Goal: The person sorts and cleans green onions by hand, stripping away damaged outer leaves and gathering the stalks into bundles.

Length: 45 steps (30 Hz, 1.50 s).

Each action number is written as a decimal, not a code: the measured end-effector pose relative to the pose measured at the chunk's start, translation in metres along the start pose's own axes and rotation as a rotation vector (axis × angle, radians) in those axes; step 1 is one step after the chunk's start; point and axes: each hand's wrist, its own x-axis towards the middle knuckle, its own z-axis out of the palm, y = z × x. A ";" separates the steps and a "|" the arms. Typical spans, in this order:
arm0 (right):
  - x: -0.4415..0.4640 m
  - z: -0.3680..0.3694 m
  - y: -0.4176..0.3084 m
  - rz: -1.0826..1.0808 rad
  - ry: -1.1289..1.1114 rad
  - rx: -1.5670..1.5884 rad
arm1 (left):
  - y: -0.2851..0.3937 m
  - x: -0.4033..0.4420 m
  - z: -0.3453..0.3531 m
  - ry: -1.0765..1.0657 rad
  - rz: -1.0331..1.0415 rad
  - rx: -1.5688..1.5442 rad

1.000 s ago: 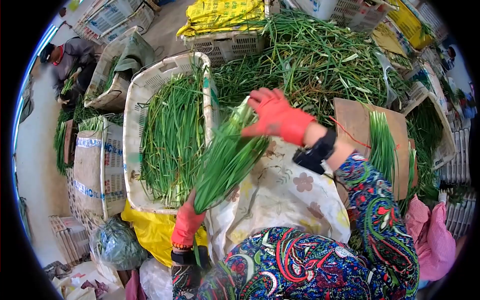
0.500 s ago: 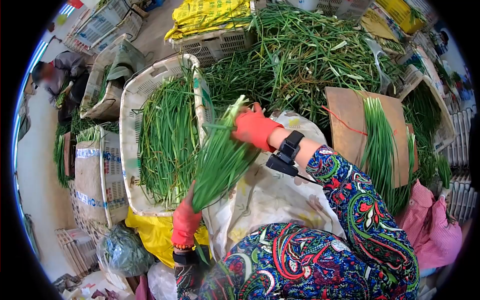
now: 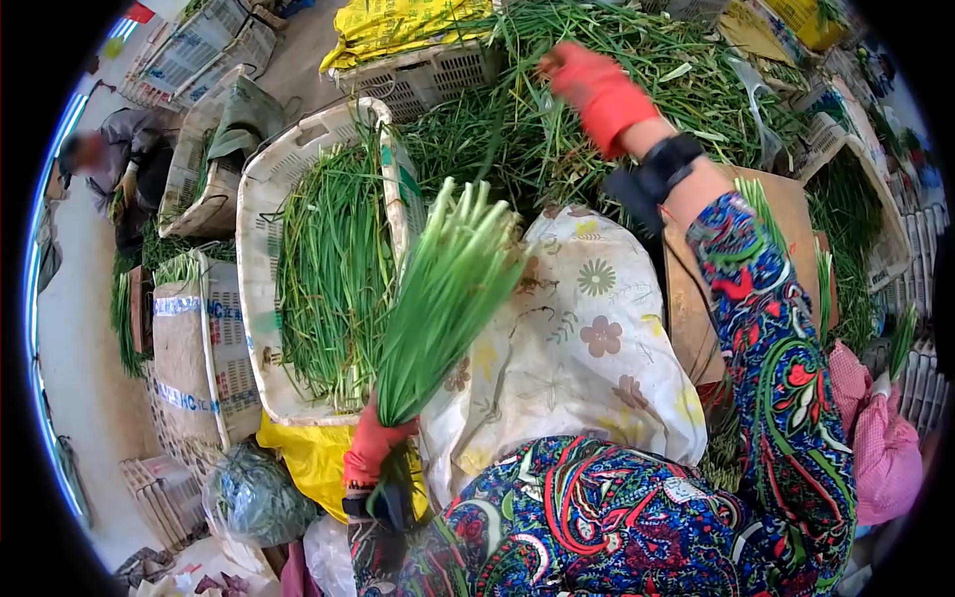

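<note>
Toward 7 o'clock, the left hand [image 3: 383, 443], gloved in red, stays clamped around the leafy end of the green bunch [image 3: 438, 308]. The bunch stands just to the 9 o'clock side of centre, its pale stalk ends fanned toward 12. Half a second ago the right hand [image 3: 597, 95] was at those ends; now it is away at 1 o'clock, over the heap of loose greens [image 3: 676, 109]. That leaves the bunch on a single grip, with its stalk ends free. Blur hides the right fingers, so I cannot tell whether they are together or hold anything.

Counting outward: one bunch in hand, its stalks too overlapped to number; one patterned cloth [image 3: 597, 338] from the centre toward 5; one white crate [image 3: 261, 249] of greens at 9; one brown board [image 3: 691, 328] at 3, partly behind the sleeve; one heap from 12 to 1; one yellow sack [image 3: 408, 25] near 12; one co-worker [image 3: 129, 159] at 10.
</note>
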 end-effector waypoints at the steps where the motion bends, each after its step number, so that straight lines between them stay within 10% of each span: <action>1: 0.008 -0.017 0.009 0.076 0.008 -0.139 | 0.016 -0.001 0.005 -0.031 -0.152 -0.243; 2: 0.002 -0.027 0.010 0.146 0.060 -0.441 | 0.020 -0.002 0.005 -0.031 -0.169 -0.253; 8: -0.081 0.008 -0.027 0.178 -0.857 0.324 | 0.026 0.001 0.011 -0.032 -0.211 -0.286; 10: -0.116 0.049 -0.032 -0.115 -0.739 0.110 | 0.022 -0.001 0.011 -0.038 -0.212 -0.307; 14: -0.137 0.100 -0.051 0.192 -0.653 -0.055 | 0.027 -0.004 0.019 0.045 -0.180 -0.294; 24: -0.119 0.075 -0.012 -0.383 -0.713 0.605 | 0.017 0.000 0.018 -0.047 -0.165 -0.304; 26: -0.099 0.050 -0.029 0.353 -0.827 1.012 | 0.022 -0.002 0.019 -0.045 -0.178 -0.295; 30: -0.063 0.020 -0.015 0.439 -0.465 1.423 | 0.021 0.000 0.022 -0.032 -0.206 -0.340; 39: -0.025 -0.020 -0.027 0.337 -0.353 1.992 | 0.012 0.006 0.032 0.082 -0.127 -0.260; 42: 0.026 -0.039 0.022 -0.007 -0.142 2.070 | 0.019 0.004 0.031 0.086 -0.086 -0.239; 44: 0.019 -0.061 0.011 0.101 0.138 2.016 | 0.021 0.002 0.031 0.053 -0.118 -0.260; 45: 0.033 -0.061 0.036 0.064 0.063 1.507 | 0.018 0.003 0.031 0.082 -0.110 -0.174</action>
